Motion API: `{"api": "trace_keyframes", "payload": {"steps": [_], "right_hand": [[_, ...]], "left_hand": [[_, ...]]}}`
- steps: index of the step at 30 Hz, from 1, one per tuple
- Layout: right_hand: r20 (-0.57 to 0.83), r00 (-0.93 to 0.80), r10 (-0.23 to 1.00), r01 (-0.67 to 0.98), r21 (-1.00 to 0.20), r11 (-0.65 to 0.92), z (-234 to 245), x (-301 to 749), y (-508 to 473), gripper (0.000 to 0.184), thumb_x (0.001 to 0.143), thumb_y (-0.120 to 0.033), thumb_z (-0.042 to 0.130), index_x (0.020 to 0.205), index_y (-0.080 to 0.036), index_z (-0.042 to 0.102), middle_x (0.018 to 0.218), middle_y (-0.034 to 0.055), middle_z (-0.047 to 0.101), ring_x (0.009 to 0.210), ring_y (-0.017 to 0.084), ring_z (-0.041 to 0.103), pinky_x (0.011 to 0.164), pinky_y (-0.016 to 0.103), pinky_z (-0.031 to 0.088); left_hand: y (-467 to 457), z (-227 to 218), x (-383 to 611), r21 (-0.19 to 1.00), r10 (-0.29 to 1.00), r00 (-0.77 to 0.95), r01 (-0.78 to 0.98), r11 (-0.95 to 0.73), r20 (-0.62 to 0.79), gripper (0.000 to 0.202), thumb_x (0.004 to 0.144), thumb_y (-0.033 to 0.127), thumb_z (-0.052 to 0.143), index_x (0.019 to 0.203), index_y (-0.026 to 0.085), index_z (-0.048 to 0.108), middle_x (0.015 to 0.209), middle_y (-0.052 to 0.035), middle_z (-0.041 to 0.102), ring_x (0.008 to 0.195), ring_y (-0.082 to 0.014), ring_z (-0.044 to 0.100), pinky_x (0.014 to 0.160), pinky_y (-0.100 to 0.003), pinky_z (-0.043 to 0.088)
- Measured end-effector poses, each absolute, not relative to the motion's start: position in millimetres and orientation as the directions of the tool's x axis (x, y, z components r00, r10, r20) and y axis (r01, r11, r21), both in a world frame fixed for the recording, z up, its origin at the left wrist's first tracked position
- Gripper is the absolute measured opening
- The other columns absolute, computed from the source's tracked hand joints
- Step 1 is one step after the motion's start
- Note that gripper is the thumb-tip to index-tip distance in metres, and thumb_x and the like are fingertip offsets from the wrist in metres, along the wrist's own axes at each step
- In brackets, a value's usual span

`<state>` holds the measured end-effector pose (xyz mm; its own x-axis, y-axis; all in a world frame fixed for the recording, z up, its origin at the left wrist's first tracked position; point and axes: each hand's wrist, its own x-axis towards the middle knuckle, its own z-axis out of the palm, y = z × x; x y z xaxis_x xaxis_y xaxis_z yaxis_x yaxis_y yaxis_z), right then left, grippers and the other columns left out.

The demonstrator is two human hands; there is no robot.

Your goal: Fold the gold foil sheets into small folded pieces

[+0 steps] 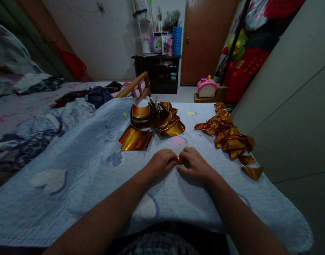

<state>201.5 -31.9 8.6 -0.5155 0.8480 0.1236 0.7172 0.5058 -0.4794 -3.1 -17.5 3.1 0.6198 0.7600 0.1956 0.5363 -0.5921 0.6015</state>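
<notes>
My left hand [162,162] and my right hand [193,163] meet over the bed, both closed on one sheet of gold foil paper [180,148]. Its pale back faces up beyond my fingers, and a strip of gold shows rolled or folded between my fingertips. Most of the near edge is hidden by the fingers. Ahead and to the left lies a fanned stack of gold foil sheets [141,122], with a few loose sheets [136,138] in front of it. To the right is a heap of folded gold foil pieces [226,131].
A blue quilt [93,177] with heart shapes covers the bed. Clothes and bedding [58,113] lie at the left. A wooden rail [136,86] rises behind the stack. A pink toy [207,87] stands past the far edge, and a pale cabinet [290,106] borders the right side.
</notes>
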Motion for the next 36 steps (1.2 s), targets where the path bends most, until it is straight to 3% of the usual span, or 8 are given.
{"api": "trace_keyframes", "payload": {"steps": [12, 21, 36], "right_hand": [[0.134, -0.511, 0.849, 0.694, -0.518, 0.499, 3.8, 201.6, -29.0, 0.005, 0.087, -0.017, 0.067, 0.088, -0.020, 0.071, 0.091, 0.0049, 0.063, 0.087, 0.020, 0.052, 0.079, 0.032, 0.035], [0.131, -0.496, 0.859, 0.699, -0.527, 0.483, 4.9, 199.7, -29.8, 0.003, 0.086, -0.019, 0.068, 0.087, -0.020, 0.071, 0.089, 0.0044, 0.062, 0.086, 0.019, 0.051, 0.079, 0.032, 0.034], [0.094, -0.456, 0.885, 0.725, -0.537, 0.431, 4.4, 195.9, -27.0, 0.015, 0.092, -0.020, 0.062, 0.079, -0.018, 0.067, 0.089, 0.0051, 0.063, 0.084, 0.018, 0.051, 0.078, 0.033, 0.033]], "left_hand": [[-16.2, 10.4, -7.6, 0.633, 0.769, 0.617, 0.531, -0.563, 0.167, 0.003, 0.082, 0.016, 0.067, 0.081, 0.018, 0.065, 0.087, -0.0030, 0.062, 0.091, -0.0189, 0.058, 0.081, -0.030, 0.045], [-15.3, 9.8, -7.9, 0.630, 0.769, 0.621, 0.537, -0.560, 0.154, 0.004, 0.084, 0.016, 0.063, 0.081, 0.018, 0.065, 0.086, -0.0030, 0.062, 0.089, -0.0187, 0.058, 0.082, -0.031, 0.045], [-13.3, 12.7, -10.0, 0.621, 0.795, 0.592, 0.577, -0.531, 0.129, 0.005, 0.085, 0.020, 0.064, 0.082, 0.018, 0.067, 0.088, -0.0040, 0.063, 0.092, -0.0201, 0.058, 0.083, -0.033, 0.045]]}}
